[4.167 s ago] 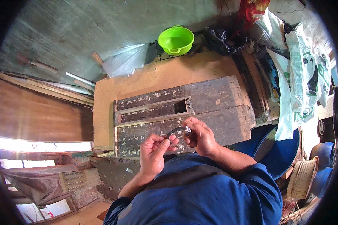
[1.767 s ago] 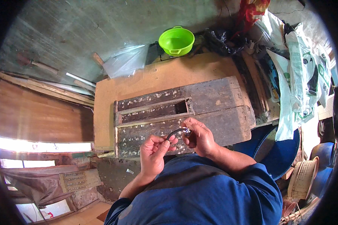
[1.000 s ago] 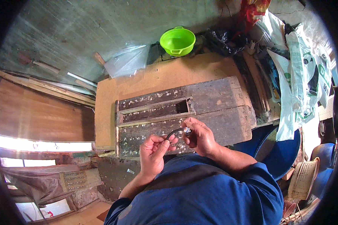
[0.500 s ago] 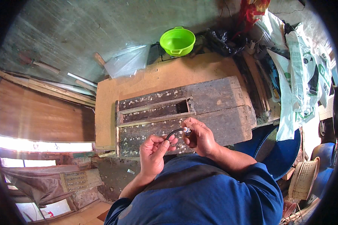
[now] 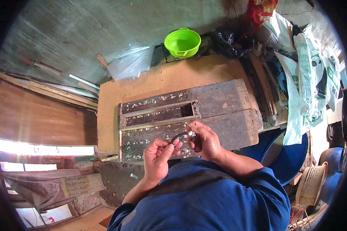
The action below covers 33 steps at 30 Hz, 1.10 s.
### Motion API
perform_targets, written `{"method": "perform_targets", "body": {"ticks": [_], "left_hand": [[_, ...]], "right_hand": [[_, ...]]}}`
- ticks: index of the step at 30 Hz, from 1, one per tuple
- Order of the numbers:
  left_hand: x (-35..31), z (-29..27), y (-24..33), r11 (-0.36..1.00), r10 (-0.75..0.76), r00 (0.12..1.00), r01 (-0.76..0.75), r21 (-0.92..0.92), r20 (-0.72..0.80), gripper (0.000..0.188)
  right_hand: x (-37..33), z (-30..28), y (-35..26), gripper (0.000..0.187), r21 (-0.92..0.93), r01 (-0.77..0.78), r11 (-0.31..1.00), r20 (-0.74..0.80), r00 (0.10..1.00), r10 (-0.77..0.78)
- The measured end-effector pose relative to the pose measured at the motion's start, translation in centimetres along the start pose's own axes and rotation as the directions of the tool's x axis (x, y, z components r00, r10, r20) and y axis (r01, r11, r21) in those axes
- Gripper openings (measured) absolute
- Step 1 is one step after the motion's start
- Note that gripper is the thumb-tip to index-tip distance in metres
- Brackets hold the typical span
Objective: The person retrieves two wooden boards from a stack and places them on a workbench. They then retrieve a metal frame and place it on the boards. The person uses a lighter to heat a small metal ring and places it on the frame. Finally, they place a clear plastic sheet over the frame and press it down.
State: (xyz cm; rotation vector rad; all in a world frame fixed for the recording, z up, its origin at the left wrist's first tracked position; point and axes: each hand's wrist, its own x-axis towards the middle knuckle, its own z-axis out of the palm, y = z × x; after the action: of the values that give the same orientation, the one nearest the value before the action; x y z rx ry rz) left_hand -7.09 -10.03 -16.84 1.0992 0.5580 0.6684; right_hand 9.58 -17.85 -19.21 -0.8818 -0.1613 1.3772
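Head view: above the near edge of the slotted board [image 5: 219, 96], the left hand [image 5: 157, 157] pinches a black hose [image 5: 177, 136], the right hand [image 5: 205, 141] its shiny fitting [image 5: 191, 134]. Tan surface [image 5: 108, 115] leaves room past the board's far edge; a blue tub [image 5: 293, 165] crowds its right.

The shirt [image 5: 216, 200] is blue, with short, creased sleeves [image 5: 272, 188]; a darker band [image 5: 189, 181] crosses it, a pale patch [image 5: 129, 218] sits left.

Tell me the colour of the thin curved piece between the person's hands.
The thin curved piece is black, seen best in the head view.
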Motion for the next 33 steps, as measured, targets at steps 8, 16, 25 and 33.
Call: {"method": "perform_targets", "body": {"ticks": [8, 16, 25, 33], "left_hand": [[0.16, -0.03, -0.05, 1.0, 0.001, 1.0, -0.001, 0.006, -0.004, 0.001], [0.3, 0.0, -0.14, 1.0, -0.006, 1.0, 0.006, -0.002, -0.01, 0.001], [0.39, -0.19, -0.36, 1.0, 0.0, 1.0, 0.0, 0.01, -0.008, 0.003], [0.43, -0.17, -0.42, 1.0, 0.001, 1.0, -0.001, 0.018, -0.009, 0.006]], "right_hand": [[0.22, -0.33, -0.05, 0.02, -0.016, -0.009, 1.0, 0.046, 0.999, 0.01], [0.45, -0.47, 0.14, 0.02, 0.002, 0.004, 1.0, 0.054, 0.999, -0.004], [0.5, -0.33, 0.01, 0.02, -0.004, -0.003, 1.0, 0.022, 1.0, 0.004], [0.69, -0.74, 0.27, 0.019, 0.014, 0.008, 1.0, 0.054, 0.998, -0.008]]}}
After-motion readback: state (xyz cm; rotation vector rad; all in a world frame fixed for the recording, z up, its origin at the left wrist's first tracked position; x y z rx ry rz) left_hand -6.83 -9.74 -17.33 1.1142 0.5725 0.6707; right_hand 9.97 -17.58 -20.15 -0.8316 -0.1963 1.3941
